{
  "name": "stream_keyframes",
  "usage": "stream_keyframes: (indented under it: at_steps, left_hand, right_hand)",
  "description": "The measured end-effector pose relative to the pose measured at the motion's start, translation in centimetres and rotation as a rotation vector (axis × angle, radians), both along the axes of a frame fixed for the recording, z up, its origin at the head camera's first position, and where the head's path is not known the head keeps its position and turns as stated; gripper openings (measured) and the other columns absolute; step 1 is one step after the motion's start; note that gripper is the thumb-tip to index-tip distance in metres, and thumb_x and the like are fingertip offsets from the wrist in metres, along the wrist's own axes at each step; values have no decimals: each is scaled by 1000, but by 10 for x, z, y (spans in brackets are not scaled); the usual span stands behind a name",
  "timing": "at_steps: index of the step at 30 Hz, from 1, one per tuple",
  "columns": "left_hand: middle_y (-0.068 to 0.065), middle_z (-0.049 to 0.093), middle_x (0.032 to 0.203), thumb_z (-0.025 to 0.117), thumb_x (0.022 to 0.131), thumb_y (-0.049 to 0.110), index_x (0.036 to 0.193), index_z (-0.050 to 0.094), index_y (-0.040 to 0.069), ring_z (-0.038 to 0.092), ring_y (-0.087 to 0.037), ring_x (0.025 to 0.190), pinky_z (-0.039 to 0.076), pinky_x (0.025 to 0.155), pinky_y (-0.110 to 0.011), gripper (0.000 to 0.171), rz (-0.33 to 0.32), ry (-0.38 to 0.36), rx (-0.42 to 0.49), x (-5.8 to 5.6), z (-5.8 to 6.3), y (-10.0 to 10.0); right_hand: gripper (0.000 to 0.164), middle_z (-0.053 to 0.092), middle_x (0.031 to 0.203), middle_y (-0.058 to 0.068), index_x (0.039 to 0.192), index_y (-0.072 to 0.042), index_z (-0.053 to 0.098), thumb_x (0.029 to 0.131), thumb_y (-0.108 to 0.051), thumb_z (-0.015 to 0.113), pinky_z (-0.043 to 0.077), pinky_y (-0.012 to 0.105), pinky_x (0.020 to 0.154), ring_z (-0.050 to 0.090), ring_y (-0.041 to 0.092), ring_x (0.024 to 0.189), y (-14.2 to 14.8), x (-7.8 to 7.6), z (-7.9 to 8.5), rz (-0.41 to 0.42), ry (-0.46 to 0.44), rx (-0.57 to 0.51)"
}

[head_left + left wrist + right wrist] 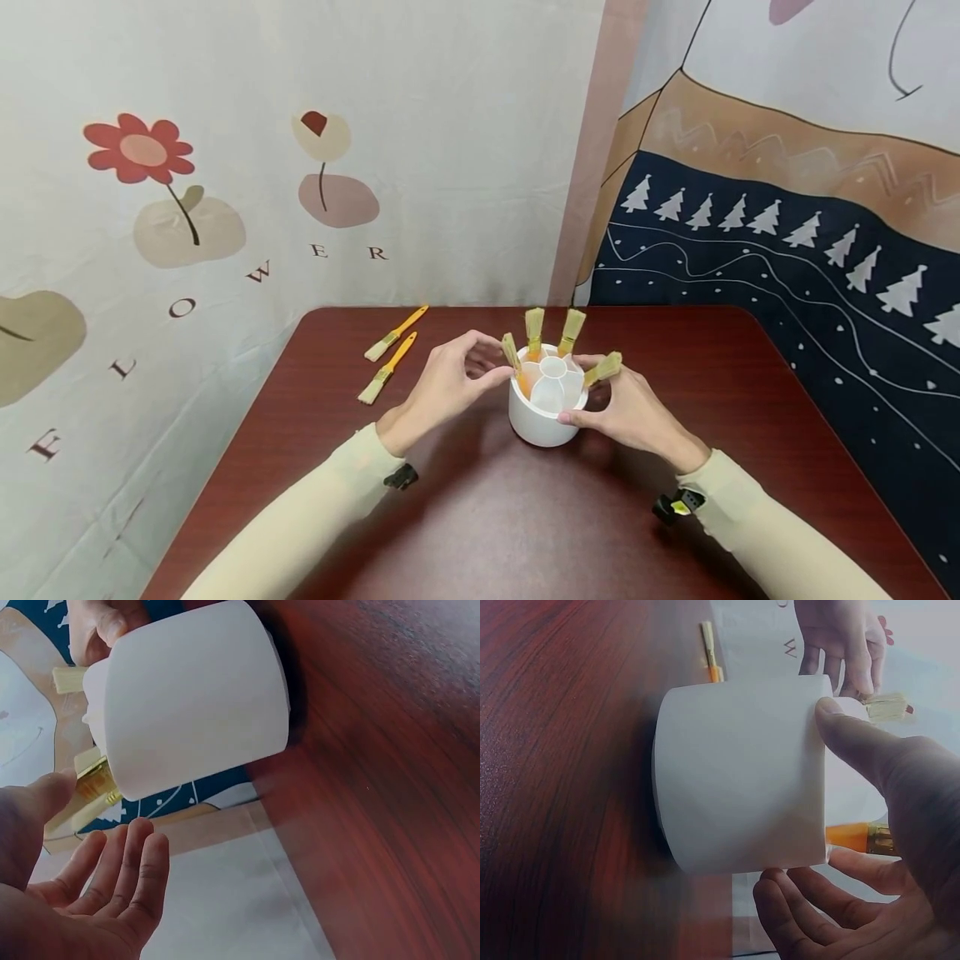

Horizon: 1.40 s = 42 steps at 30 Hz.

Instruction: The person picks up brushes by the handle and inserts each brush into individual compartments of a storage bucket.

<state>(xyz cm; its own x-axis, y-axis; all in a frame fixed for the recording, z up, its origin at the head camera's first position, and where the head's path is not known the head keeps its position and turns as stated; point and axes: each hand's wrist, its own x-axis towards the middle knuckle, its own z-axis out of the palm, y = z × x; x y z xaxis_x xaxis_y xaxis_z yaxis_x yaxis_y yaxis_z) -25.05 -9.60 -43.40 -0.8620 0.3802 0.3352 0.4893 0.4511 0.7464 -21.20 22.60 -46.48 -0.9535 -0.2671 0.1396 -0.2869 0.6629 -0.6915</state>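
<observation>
**On the dark-red counter (510,533), four brushes stand in a white holder (543,425)**

Pale sleeves (330,500) come in from 7 and 5 o'clock, with a black device (401,477) at the left wrist and another (678,505) at the right. Farther on, the right grip (637,408) clasps the holder from its 4 o'clock side, thumb on the near rim and fingers curved round the far wall. The left grip (453,375) is at 9 o'clock, fingers loosely spread, its thumb close by a brush; whether the two touch, I cannot tell.

The holder itself sits upright, its compartments ringed round a circular middle one. The brushes point bristles up: the 9 o'clock brush (509,350), the 11 o'clock brush (534,329), the 1 o'clock brush (573,329) and the 3 o'clock brush (604,369), which leans well outward.

Toward 10 o'clock from the holder lie two yellow-handled brushes, the nearer brush (388,367) and the farther brush (395,334), side by side. Behind the counter hang a pale flower-print cloth (465,167) at 11 o'clock and a navy tree-print cloth (720,258) at 2 o'clock.
</observation>
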Motion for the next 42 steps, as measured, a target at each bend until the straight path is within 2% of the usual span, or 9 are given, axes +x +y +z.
stream_keyframes:
  at_steps: [4,13,20,24,26,31,33,38,42]
  left_hand:
    - [-7,87,119,92,104,25,132,76,8,85,-19,104,72,93,-36,37,8,-6,-17,-1,0,-6]
    - [-12,87,125,87,108,23,133,78,8,85,-25,108,72,97,-48,31,56,-1,-51,-6,-3,-26]
    - [-15,86,126,89,106,20,132,78,4,87,-29,106,72,97,-50,33,157,11,-121,-12,-7,-50]
    - [-19,85,128,89,105,18,133,76,2,86,-34,110,71,101,-53,35,209,-14,-165,-19,-13,-66]
    - [-21,84,129,89,105,18,134,76,1,85,-36,113,67,108,-55,36,233,-21,-186,-22,-16,-75]
    - [-21,79,142,90,104,19,136,76,3,82,-42,121,63,110,-60,39,307,-34,-241,-30,-25,-93]
    - [-20,77,146,89,105,20,140,75,3,79,-44,126,65,106,-60,41,335,-53,-271,-33,-29,-100]
    - [-25,73,145,88,106,21,148,71,2,74,-46,133,63,110,-63,49,388,-106,-367,-40,-38,-117]
    - [-27,71,144,89,105,20,149,70,2,73,-44,131,63,109,-62,51,419,-131,-410,-45,-42,-126]
  right_hand:
    - [101,73,152,15,167,-9,59,87,-50,104,71,39,96,80,20,110,0,0,0,-5,1,8]
    - [100,73,151,15,167,-8,59,87,-49,105,67,31,94,78,19,108,1,2,-2,-11,8,14]
    - [101,74,148,14,167,-9,59,87,-49,105,68,31,94,79,18,108,1,2,-3,-14,5,12]
    - [100,74,148,14,167,-10,60,87,-49,105,67,31,94,78,18,109,2,2,-2,-17,6,14]
    - [100,74,149,14,167,-10,60,87,-49,105,67,30,94,78,18,109,2,2,-2,-15,7,14]
    - [100,73,153,14,167,-11,60,87,-50,105,66,26,94,79,19,110,2,2,-1,-14,12,12]
    - [100,73,154,14,167,-11,60,87,-50,104,66,26,94,79,19,111,1,2,0,-13,10,12]
    - [100,73,154,15,168,-11,59,87,-51,104,66,28,95,79,20,112,0,1,0,-13,0,18]
    - [100,73,153,15,168,-11,59,87,-51,104,67,30,95,79,20,111,0,1,1,-13,-1,23]
